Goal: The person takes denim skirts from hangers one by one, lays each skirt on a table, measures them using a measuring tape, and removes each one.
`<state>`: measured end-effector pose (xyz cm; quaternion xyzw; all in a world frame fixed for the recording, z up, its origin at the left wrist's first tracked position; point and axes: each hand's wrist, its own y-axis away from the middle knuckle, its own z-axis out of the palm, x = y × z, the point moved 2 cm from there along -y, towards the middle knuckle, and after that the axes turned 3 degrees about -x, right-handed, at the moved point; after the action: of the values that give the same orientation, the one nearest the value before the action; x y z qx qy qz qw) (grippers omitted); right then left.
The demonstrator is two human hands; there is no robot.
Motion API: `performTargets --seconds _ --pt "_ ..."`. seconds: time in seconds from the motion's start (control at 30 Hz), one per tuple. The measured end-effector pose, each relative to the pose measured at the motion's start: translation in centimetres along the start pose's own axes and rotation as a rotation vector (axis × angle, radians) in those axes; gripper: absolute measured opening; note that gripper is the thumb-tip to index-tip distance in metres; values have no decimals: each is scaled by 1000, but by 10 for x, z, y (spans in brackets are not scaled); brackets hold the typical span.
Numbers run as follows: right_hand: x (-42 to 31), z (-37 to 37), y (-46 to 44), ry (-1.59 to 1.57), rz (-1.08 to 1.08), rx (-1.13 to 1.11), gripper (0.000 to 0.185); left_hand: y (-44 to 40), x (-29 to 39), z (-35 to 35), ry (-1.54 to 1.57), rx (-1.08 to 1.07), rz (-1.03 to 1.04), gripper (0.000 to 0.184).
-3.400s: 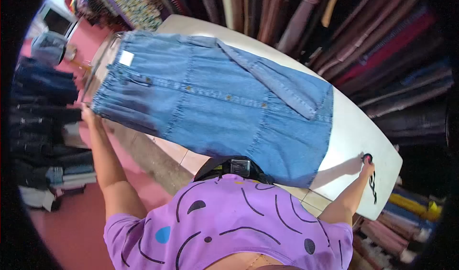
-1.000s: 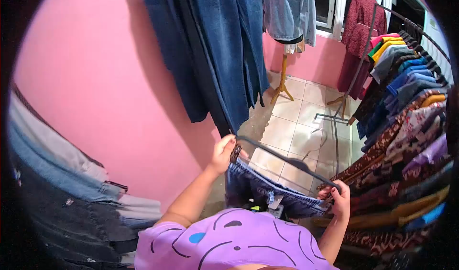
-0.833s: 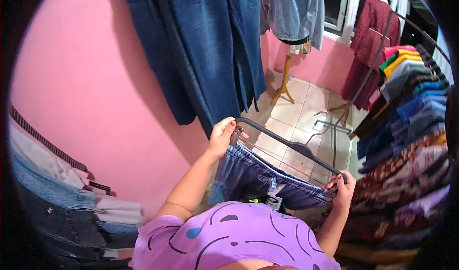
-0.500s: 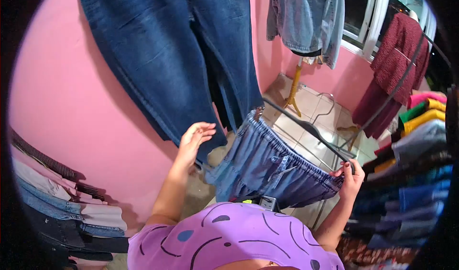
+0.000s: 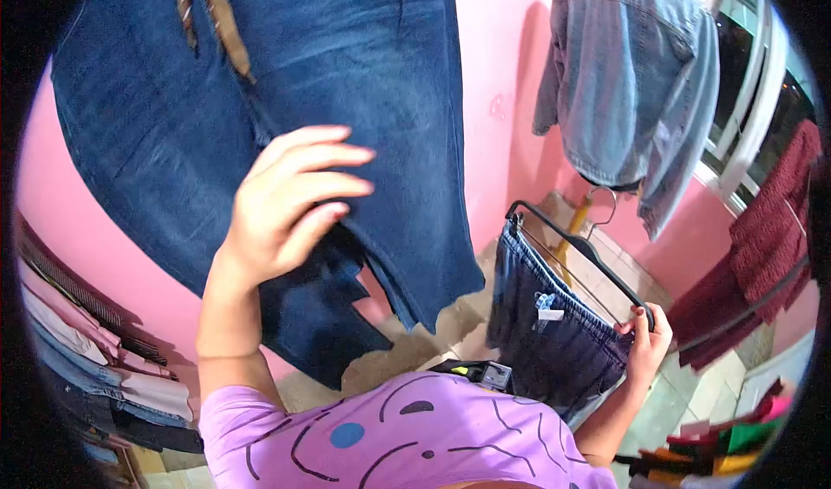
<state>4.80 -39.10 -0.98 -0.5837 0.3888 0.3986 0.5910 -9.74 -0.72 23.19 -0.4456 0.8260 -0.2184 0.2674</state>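
Raised in front of the big dark-blue jeans point(image 5: 381, 82), my left hand point(image 5: 294, 199) has its fingers stretched out and holds nothing. I cannot tell whether it touches the denim. A tan belt-like strip point(image 5: 227, 26) hangs down the front of the jeans. My right hand point(image 5: 647, 337) grips the right end of a black clothes hanger point(image 5: 578, 245). From that hanger hangs a dark denim garment point(image 5: 554, 350) with a gathered elastic waist, clipped at its left corner; whether it is a skirt or shorts is unclear. A small white tag and a drawstring show at its waist.
A light denim jacket point(image 5: 632, 82) hangs in the corner, a wire hanger hook point(image 5: 603, 208) below it. On the right is a maroon outfit point(image 5: 762, 238), with colourful clothes point(image 5: 736, 437) beneath. Folded or hung clothes point(image 5: 112, 359) line the lower left. A pink wall point(image 5: 493, 73) stands behind.
My left hand has risen up in front of the jeans. The view has turned, and the hanger with the denim garment now sits farther right, still in my right hand.
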Motion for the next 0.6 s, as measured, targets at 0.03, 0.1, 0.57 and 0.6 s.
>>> performTargets --seconds 0.03,0.1,0.57,0.6 --pt "7 3 -15 4 5 -19 16 -27 1 8 -37 -30 71 16" --pt "14 14 -37 -11 2 -39 16 -71 3 19 -151 -82 160 19" --pt "12 70 -258 159 -205 -583 15 -145 -89 91 -1017 -775 -453 38" --pt "14 73 -270 135 -235 -608 15 -145 -83 87 -1067 -798 -512 37"
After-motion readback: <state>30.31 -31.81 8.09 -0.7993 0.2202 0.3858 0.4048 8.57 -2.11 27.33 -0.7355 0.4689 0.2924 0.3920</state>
